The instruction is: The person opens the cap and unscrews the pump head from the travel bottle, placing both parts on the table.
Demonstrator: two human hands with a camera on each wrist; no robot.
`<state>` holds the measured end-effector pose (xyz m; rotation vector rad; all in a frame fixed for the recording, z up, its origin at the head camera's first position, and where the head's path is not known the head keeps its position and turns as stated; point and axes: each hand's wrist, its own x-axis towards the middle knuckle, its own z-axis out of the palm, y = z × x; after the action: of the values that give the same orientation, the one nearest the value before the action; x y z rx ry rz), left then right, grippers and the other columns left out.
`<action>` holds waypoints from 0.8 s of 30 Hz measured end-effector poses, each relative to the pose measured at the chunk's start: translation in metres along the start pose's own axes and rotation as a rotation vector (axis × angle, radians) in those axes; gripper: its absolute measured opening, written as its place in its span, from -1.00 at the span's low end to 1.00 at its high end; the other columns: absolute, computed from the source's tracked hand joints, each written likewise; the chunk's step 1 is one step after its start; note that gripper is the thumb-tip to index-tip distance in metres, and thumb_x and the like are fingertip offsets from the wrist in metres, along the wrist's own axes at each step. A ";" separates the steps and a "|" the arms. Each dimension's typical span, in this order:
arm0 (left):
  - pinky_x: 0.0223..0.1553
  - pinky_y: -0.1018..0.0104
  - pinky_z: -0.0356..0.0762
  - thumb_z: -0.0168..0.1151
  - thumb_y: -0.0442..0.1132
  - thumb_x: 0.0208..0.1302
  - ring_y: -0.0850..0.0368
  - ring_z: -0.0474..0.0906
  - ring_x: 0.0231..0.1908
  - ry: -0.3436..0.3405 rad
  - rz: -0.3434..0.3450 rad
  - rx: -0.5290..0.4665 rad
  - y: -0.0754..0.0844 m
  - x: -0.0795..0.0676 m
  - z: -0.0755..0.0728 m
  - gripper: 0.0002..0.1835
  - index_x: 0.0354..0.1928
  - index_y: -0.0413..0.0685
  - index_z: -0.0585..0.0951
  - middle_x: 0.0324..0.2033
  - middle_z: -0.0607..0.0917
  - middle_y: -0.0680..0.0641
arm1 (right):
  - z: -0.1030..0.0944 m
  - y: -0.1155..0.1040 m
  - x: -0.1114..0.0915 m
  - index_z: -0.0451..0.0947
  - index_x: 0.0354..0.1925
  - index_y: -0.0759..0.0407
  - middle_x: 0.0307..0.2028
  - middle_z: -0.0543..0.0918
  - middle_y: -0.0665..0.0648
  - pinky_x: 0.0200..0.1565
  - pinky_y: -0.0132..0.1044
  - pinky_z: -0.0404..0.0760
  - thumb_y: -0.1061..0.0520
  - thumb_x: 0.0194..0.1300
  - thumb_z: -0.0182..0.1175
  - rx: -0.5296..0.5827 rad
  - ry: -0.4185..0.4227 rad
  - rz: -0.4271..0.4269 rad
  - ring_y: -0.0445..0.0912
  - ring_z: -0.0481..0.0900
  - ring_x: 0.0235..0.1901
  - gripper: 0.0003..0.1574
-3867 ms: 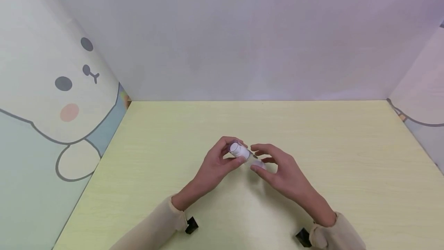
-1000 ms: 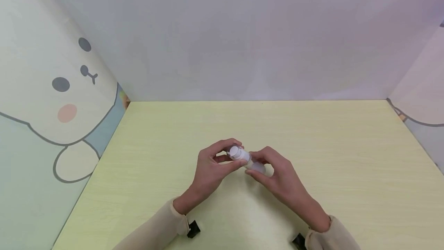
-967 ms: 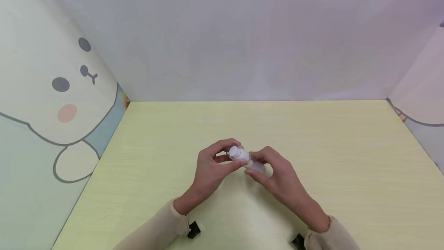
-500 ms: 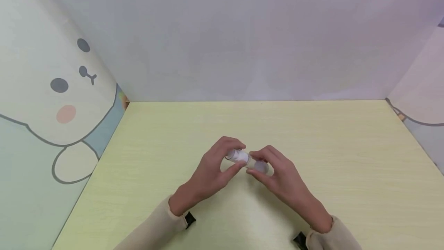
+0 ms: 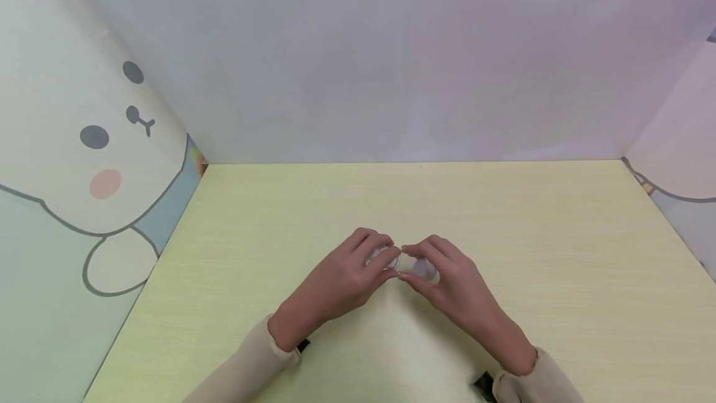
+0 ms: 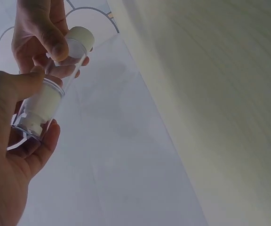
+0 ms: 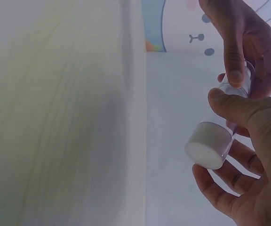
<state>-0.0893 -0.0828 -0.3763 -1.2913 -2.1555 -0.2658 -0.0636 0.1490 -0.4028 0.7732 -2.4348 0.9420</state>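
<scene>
Your left hand (image 5: pixel 341 278) and right hand (image 5: pixel 455 285) meet over the middle of the pale yellow surface (image 5: pixel 559 278), each grasping one end of a small clear bottle (image 5: pixel 403 264). From the head view your fingers (image 5: pixel 416 252) hide most of it. The left wrist view shows its clear cap end (image 6: pixel 29 125) pinched by your left hand; the right wrist view shows its white base (image 7: pixel 209 146) by your right thumb.
</scene>
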 end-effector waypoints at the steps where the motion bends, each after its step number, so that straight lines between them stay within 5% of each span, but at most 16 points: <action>1: 0.03 0.45 0.64 0.50 -0.13 0.30 0.10 0.61 -0.06 0.002 0.003 0.000 0.000 0.000 0.000 -0.69 0.00 -0.05 0.67 -0.08 0.70 -0.01 | 0.000 0.000 0.000 0.69 0.00 0.03 -0.16 0.68 -0.07 -0.27 -0.33 0.68 0.15 -0.01 0.67 -0.002 0.003 -0.003 -0.19 0.61 -0.19 -0.43; 12: -0.24 0.54 0.67 0.55 -0.14 0.24 0.16 0.67 -0.21 0.127 -0.021 -0.145 -0.004 -0.005 0.004 -0.76 -0.09 0.01 0.76 -0.15 0.77 -0.01 | -0.003 0.000 0.002 0.72 0.01 0.00 -0.19 0.67 -0.08 -0.17 -0.52 0.54 0.20 -0.12 0.70 -0.027 0.067 -0.075 -0.18 0.57 -0.18 -0.34; 24: -0.21 0.62 0.58 0.63 -0.16 0.11 0.21 0.62 -0.25 0.136 -0.049 -0.306 -0.006 -0.004 0.000 -0.72 -0.15 -0.02 0.79 -0.20 0.75 0.03 | -0.010 -0.001 0.003 0.70 0.08 0.03 -0.08 0.70 -0.04 -0.11 -0.52 0.55 0.24 -0.01 0.63 0.034 -0.006 -0.105 -0.15 0.57 -0.10 -0.36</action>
<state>-0.0933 -0.0888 -0.3773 -1.3417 -2.0880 -0.7071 -0.0639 0.1542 -0.3939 0.9077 -2.3640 0.9438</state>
